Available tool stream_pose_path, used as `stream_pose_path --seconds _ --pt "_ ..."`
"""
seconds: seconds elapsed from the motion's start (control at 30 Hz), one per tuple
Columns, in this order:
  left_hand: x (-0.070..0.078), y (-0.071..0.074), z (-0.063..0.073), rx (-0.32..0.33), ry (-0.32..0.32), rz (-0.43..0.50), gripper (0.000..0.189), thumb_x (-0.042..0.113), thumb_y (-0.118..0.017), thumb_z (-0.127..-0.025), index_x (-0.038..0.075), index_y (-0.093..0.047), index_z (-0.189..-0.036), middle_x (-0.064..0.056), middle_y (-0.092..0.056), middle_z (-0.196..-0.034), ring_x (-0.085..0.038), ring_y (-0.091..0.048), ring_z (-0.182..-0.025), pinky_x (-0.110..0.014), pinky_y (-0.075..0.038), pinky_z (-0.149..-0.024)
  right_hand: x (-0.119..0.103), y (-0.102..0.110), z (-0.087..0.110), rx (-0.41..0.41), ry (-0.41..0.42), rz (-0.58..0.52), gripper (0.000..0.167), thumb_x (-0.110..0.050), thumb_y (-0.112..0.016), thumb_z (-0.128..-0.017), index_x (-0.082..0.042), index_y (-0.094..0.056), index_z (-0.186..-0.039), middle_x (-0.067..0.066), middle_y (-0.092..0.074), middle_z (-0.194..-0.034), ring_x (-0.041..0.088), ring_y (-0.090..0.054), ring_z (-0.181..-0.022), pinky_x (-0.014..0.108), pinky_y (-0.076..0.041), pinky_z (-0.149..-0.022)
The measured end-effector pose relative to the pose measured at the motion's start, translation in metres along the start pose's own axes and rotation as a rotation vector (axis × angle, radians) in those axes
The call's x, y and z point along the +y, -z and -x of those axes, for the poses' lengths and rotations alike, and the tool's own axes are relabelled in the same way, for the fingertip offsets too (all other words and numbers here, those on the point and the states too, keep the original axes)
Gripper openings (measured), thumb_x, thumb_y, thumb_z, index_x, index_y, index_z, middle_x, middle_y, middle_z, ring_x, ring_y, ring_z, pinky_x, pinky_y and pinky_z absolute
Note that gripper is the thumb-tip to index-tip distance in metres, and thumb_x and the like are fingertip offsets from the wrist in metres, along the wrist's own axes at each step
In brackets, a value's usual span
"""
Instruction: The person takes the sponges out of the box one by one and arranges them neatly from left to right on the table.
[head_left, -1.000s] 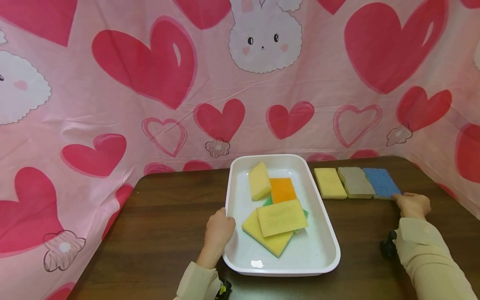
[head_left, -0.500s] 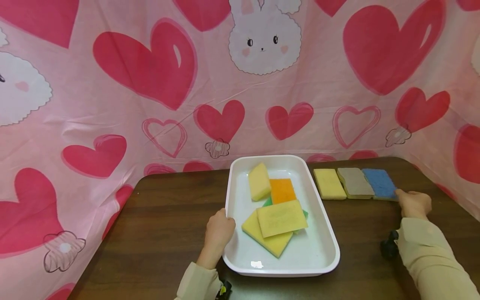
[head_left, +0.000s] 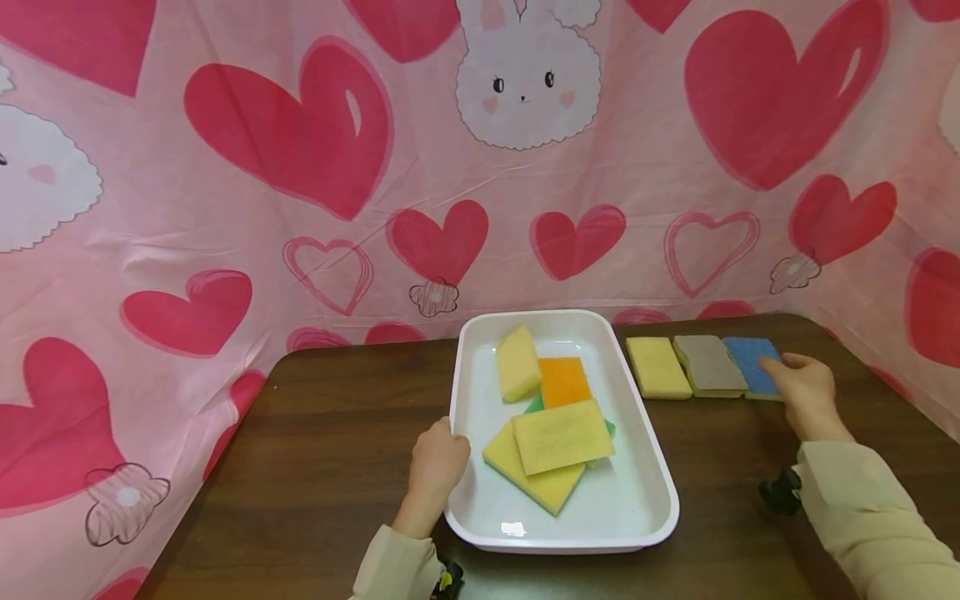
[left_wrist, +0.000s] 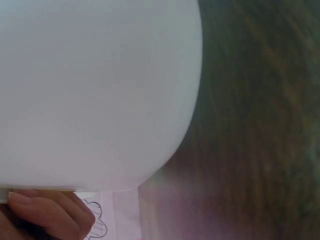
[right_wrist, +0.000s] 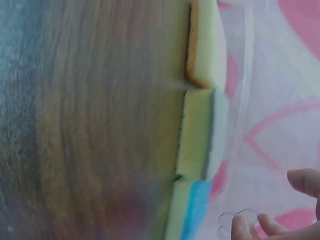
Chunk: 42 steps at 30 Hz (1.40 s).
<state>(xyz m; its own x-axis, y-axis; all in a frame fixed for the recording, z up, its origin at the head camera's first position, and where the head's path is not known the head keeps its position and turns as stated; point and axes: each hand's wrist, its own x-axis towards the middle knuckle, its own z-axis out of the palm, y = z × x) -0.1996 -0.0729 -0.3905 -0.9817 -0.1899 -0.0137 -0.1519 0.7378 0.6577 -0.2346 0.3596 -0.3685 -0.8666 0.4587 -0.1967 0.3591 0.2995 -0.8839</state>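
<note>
My left hand (head_left: 441, 457) grips the left rim of a white tray (head_left: 652, 508), fingers curled over the edge; the left wrist view shows its fingers (left_wrist: 55, 215) against the tray's pale wall. To the right, a blue-topped sponge (head_left: 750, 360) lies flat at the end of a row, beside a grey-topped sponge (head_left: 711, 363) and a yellow sponge (head_left: 658, 367). My right hand (head_left: 810, 396) hovers by the blue one's near right side, overlapping it in the head view. Its thumb (right_wrist: 302, 181) and fingers are parted, with nothing between them.
Inside the tray lie a pale yellow wedge-like sponge (head_left: 517, 363), an orange sponge (head_left: 566, 380), two overlapping yellow sponges (head_left: 564, 437) and a partly covered green one (head_left: 536, 404). A pink heart-print cloth (head_left: 337, 167) hangs behind the dark wooden table (head_left: 337, 433).
My right hand has come off the blue-topped sponge's near right corner, shifted left and up, and its fingers have spread. My left hand and the tray stay put.
</note>
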Motion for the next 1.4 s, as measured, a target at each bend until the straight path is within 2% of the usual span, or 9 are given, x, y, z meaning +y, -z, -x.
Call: stream_pose_path --seconds 0.2,0.27,0.4,0.5,0.63,0.77,1.03,1.2,1.4 --pt "0.0 -0.001 0.0 0.003 0.006 -0.002 0.029 0.006 -0.048 -0.081 -0.009 -0.061 -0.102 -0.028 -0.066 -0.099 -0.04 -0.064 -0.085 -0.049 -0.051 -0.068 -0.01 -0.003 0.013 -0.169 0.128 0.085 0.076 -0.037 -0.036 -0.098 0.015 -0.007 -0.146 0.041 -0.007 -0.15 0.056 -0.018 -0.134 0.066 -0.019 -0.109" --pt "0.0 -0.001 0.0 0.005 0.005 -0.001 0.029 0.006 -0.048 -0.081 -0.009 -0.061 -0.101 -0.028 -0.066 -0.099 -0.04 -0.064 -0.085 -0.049 -0.051 -0.068 -0.015 -0.006 0.018 -0.212 0.168 0.118 0.076 -0.038 -0.036 -0.098 0.016 -0.009 -0.145 0.042 -0.01 -0.148 0.055 -0.026 -0.129 0.067 -0.022 -0.106" --pt "0.0 -0.001 0.0 0.009 0.002 0.0 0.028 0.006 -0.048 -0.081 -0.009 -0.061 -0.1 -0.028 -0.066 -0.098 -0.04 -0.064 -0.084 -0.049 -0.051 -0.067 -0.025 -0.019 0.028 -0.241 0.264 0.205 0.073 -0.036 -0.039 -0.098 0.019 -0.019 -0.142 0.043 -0.025 -0.142 0.042 -0.051 -0.111 0.064 -0.033 -0.1" --pt "0.0 -0.001 0.0 0.011 0.004 -0.003 0.027 0.006 -0.048 -0.081 -0.008 -0.061 -0.099 -0.028 -0.066 -0.097 -0.04 -0.064 -0.083 -0.049 -0.051 -0.066 -0.032 -0.031 0.038 -0.258 0.306 0.26 0.071 -0.035 -0.042 -0.098 0.019 -0.024 -0.14 0.044 -0.034 -0.137 0.042 -0.057 -0.105 0.06 -0.039 -0.097" --pt "0.0 -0.001 0.0 0.011 0.007 -0.005 0.027 0.006 -0.048 -0.081 -0.008 -0.061 -0.1 -0.028 -0.066 -0.098 -0.039 -0.064 -0.083 -0.049 -0.051 -0.067 -0.042 -0.049 0.054 -0.294 0.333 0.319 0.071 -0.038 -0.044 -0.098 0.017 -0.027 -0.14 0.043 -0.039 -0.135 0.05 -0.05 -0.116 0.059 -0.042 -0.094" --pt "0.0 -0.001 0.0 0.013 0.006 -0.009 0.027 0.006 -0.048 -0.08 -0.008 -0.062 -0.099 -0.028 -0.067 -0.097 -0.04 -0.064 -0.083 -0.049 -0.052 -0.066 -0.048 -0.063 0.068 -0.31 0.375 0.358 0.07 -0.04 -0.048 -0.097 0.014 -0.032 -0.139 0.04 -0.043 -0.132 0.051 -0.048 -0.117 0.06 -0.044 -0.091" --pt "0.001 0.0 0.0 0.002 0.006 -0.006 0.027 0.006 -0.048 -0.081 -0.008 -0.061 -0.099 -0.028 -0.067 -0.097 -0.039 -0.064 -0.082 -0.048 -0.052 -0.066 -0.049 -0.094 0.094 -0.347 0.445 0.355 0.055 -0.025 -0.06 -0.092 0.013 -0.047 -0.129 0.032 -0.06 -0.115 0.045 -0.058 -0.108 0.049 -0.052 -0.087" --pt "0.0 0.0 0.0 -0.001 0.005 -0.002 0.026 0.006 -0.047 -0.08 -0.008 -0.061 -0.098 -0.028 -0.067 -0.097 -0.038 -0.064 -0.081 -0.047 -0.051 -0.064 -0.05 -0.11 0.106 -0.363 0.441 0.358 0.055 -0.023 -0.063 -0.089 0.013 -0.047 -0.128 0.03 -0.061 -0.112 0.041 -0.06 -0.103 0.047 -0.052 -0.086" --pt "-0.001 -0.001 -0.001 -0.002 -0.002 0.003 0.027 0.006 -0.047 -0.08 -0.009 -0.061 -0.099 -0.028 -0.067 -0.097 -0.038 -0.064 -0.082 -0.047 -0.052 -0.065 -0.051 -0.123 0.113 -0.384 0.425 0.377 0.059 -0.023 -0.064 -0.088 0.012 -0.044 -0.131 0.03 -0.059 -0.117 0.042 -0.058 -0.107 0.049 -0.05 -0.09"
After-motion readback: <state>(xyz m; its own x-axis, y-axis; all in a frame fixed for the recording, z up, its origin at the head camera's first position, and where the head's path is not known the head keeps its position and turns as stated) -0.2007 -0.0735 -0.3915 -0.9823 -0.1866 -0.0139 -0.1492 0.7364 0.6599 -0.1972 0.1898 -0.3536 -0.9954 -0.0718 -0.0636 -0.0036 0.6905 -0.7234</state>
